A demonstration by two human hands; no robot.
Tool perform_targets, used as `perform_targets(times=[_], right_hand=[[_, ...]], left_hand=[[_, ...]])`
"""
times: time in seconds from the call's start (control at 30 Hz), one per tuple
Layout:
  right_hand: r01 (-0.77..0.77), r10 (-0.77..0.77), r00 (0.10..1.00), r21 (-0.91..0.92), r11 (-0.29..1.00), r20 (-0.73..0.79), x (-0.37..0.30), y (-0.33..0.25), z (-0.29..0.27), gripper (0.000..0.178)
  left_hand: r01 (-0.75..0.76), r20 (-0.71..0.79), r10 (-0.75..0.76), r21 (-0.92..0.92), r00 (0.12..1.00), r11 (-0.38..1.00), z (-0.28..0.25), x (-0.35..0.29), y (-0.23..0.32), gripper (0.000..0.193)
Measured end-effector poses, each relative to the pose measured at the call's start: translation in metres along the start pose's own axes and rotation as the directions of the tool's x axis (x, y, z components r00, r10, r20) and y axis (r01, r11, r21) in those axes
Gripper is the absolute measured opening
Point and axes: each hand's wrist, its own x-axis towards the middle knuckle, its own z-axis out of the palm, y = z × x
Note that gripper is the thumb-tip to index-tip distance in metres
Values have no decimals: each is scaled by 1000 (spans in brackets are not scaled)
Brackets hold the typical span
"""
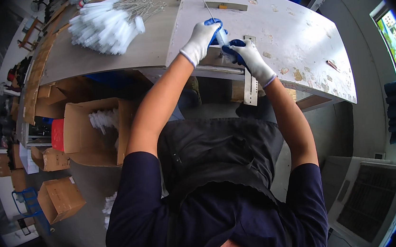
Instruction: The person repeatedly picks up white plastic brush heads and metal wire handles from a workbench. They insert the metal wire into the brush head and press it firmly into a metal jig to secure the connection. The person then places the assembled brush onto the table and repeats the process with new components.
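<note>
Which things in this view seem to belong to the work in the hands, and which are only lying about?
Likely in use:
white brush, held by the left hand and right hand
perforated metal strip, by the right hand
pile of similar brushes

Probably just around:
grilled white unit on the floor
smaller cardboard box at left

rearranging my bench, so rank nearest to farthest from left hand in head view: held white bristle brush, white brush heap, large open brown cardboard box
1. White bristle brush: in left hand
2. White brush heap: benchtop, left
3. Open cardboard box: left, below benchtop
</note>
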Motion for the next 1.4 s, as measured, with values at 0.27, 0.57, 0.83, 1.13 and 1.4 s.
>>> perform_targets(times=[0.27,0.57,0.83,1.13,1.4], right_hand=[[-143,142,990,-4,990,-19,74,28,10,30],[-124,90,990,-364,923,-109,84,35,13,36],[3,-62,995,-594,804,-79,74,42,6,34],[656,-499,709,-726,207,498,45,15,-26,53],[801,-281,528,-580,-148,801,96,31,-23,29]], left_hand=[[81,-39,-76,163,996,983,-15,79,-20,25],[179,23,-180,38,983,983,-26,106,-57,30],[187,45,-186,-31,982,982,-23,104,-58,29],[154,78,-156,30,985,988,-24,109,-62,26],[182,57,-190,117,980,976,-24,111,-60,29]])
